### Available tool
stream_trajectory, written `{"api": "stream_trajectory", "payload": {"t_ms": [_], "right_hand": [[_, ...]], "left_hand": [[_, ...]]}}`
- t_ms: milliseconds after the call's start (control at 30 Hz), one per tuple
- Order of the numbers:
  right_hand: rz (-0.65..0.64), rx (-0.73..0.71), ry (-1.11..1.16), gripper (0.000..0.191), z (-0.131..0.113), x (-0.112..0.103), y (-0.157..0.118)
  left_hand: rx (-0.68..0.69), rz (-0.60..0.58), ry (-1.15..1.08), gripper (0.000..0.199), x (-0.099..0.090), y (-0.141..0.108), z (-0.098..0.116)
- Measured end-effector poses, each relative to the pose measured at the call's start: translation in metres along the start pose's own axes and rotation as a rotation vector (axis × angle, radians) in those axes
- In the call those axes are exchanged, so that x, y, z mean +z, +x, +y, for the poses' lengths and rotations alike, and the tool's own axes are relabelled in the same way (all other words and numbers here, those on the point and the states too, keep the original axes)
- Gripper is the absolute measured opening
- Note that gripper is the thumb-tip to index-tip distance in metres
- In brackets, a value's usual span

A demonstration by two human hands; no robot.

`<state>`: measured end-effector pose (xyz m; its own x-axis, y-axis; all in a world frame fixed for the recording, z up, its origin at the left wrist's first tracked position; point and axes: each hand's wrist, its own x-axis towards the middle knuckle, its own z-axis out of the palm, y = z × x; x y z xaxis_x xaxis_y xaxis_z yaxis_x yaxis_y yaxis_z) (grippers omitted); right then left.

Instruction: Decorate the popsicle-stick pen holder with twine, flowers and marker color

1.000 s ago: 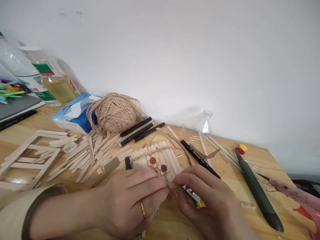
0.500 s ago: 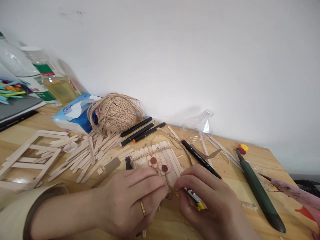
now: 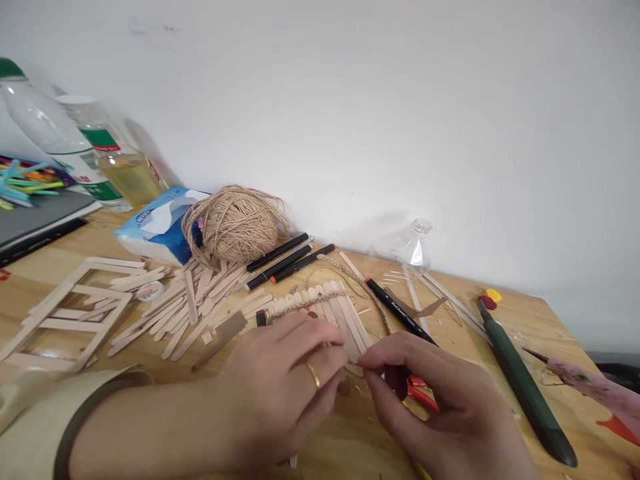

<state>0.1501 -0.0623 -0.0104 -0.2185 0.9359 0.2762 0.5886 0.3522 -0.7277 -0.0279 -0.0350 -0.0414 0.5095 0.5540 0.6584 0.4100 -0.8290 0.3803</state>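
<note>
A small panel of craft sticks (image 3: pixel 345 313) lies in the middle of the table, with a braided twine strip (image 3: pixel 305 300) across its top. My left hand (image 3: pixel 295 373), a ring on one finger, rests over the panel's lower part with curled fingers; its thumb and whatever it grips are hidden. Close beside it, by the panel's lower right corner, my right hand (image 3: pixel 430 393) pinches thumb and forefinger together on something too small to make out. Beneath the right hand shows a red-handled tool (image 3: pixel 423 395), mostly covered.
Loose craft sticks (image 3: pixel 185 307) and a stick frame (image 3: pixel 90 313) lie left. Behind are a twine ball (image 3: pixel 240 223), tissue pack (image 3: pixel 160 223), bottles (image 3: pixel 127 170) and black markers (image 3: pixel 280 257). Rightward are another marker (image 3: pixel 400 310), a clear bottle (image 3: pixel 417 243), a dark green tool (image 3: pixel 525 387) and a pink glue gun (image 3: pixel 590 387).
My left hand has moved up and right over the panel, covering the felt-like flowers seen before. My right hand has shifted slightly right, and the red handle now shows beneath it.
</note>
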Motion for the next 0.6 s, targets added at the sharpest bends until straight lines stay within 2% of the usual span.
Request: {"api": "stream_trajectory", "payload": {"t_ms": [167,367,500,600], "right_hand": [[0.019,0.081,-0.021,0.014,0.0001,0.0008,0.0002],[-0.032,0.119,-0.098,0.016,0.0024,0.0005,-0.0007],[0.001,0.099,-0.079,0.016,0.0013,-0.0003,0.0004],[0.045,0.101,-0.01,0.016,0.0004,-0.0007,0.0008]], "left_hand": [[-0.091,-0.056,0.03,0.011,0.0006,0.0077,0.0037],[-0.054,-0.051,0.06,0.01,0.0016,0.0066,0.0056],[-0.001,0.001,0.159,0.012,0.0013,0.0082,0.0072],[0.045,-0.005,0.181,0.012,0.0023,0.009,0.0078]]}}
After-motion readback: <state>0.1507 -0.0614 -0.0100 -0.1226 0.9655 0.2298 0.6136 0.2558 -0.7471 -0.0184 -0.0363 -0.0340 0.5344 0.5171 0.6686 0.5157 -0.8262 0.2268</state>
